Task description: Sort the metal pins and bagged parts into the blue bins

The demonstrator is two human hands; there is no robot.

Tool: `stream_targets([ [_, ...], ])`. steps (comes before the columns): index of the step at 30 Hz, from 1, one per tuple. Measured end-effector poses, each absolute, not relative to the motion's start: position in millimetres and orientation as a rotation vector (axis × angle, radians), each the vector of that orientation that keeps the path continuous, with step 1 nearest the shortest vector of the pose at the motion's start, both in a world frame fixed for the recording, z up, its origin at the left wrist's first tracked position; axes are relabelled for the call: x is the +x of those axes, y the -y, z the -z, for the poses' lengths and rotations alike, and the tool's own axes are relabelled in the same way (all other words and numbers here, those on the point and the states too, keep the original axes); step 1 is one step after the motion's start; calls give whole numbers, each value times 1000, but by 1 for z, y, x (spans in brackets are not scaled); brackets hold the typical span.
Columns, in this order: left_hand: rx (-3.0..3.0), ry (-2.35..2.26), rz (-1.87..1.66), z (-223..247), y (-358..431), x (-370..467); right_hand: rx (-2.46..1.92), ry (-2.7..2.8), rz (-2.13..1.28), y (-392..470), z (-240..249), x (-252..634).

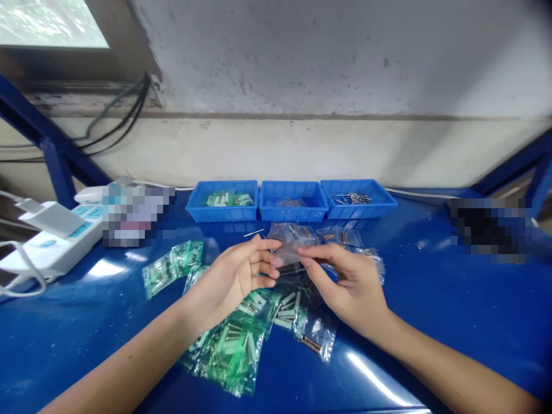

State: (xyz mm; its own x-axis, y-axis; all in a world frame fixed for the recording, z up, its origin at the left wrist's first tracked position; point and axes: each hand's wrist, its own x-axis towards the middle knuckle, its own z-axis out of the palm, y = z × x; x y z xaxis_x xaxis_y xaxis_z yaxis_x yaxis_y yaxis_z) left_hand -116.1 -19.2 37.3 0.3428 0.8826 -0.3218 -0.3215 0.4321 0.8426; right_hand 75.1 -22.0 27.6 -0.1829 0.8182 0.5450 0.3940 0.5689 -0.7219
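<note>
My right hand (pixel 351 282) pinches a small clear plastic bag (pixel 291 253) between thumb and fingertips. To its left my left hand (pixel 241 276) has its palm turned inward and its fingers apart, the fingertips at the bag's near side; whether they touch it I cannot tell. A thin silver pin (pixel 253 233) shows just beyond my left thumb. Below my hands lie several green-tinted bags (pixel 233 351) with white plugs and screws inside. Clear bags (pixel 340 236) with brass-coloured screws lie behind and beside my right hand, and one more clear bag (pixel 319 339) sits below it.
Three blue bins stand along the wall: the left bin (pixel 222 215) holds green bags, the middle bin (pixel 293 214) clear bags, the right bin (pixel 362 211) loose metal pins. A white power strip (pixel 60 247) with cables lies at left. Blurred-out objects lie at both sides.
</note>
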Motion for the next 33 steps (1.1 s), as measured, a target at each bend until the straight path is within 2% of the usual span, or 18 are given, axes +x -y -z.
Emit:
stream_targets([
  [4, 903, -921, -970, -40, 20, -116, -977, 1856, -430, 23, -30, 77],
  [8, 1155, -1090, -1042, -38, 20, -115, -983, 1921, -502, 25, -30, 78],
  [11, 1666, -1202, -1155, -34, 22, -115, -1061, 1956, -634, 24, -30, 76],
  [14, 2320, -1098, -1219, -31, 27, -114, -1034, 1937, -828, 22, -33, 74],
  [17, 2597, -972, -1165, -29, 30, -113, -1001, 1905, -973, 23, -35, 72],
  [25, 2589, -1169, -1044, -32, 28, -115, -1114, 1868, -844, 24, -27, 71],
  [33, 1835, -1261, -842, -43, 27, -118, -897, 1882, -538, 26, -29, 73],
])
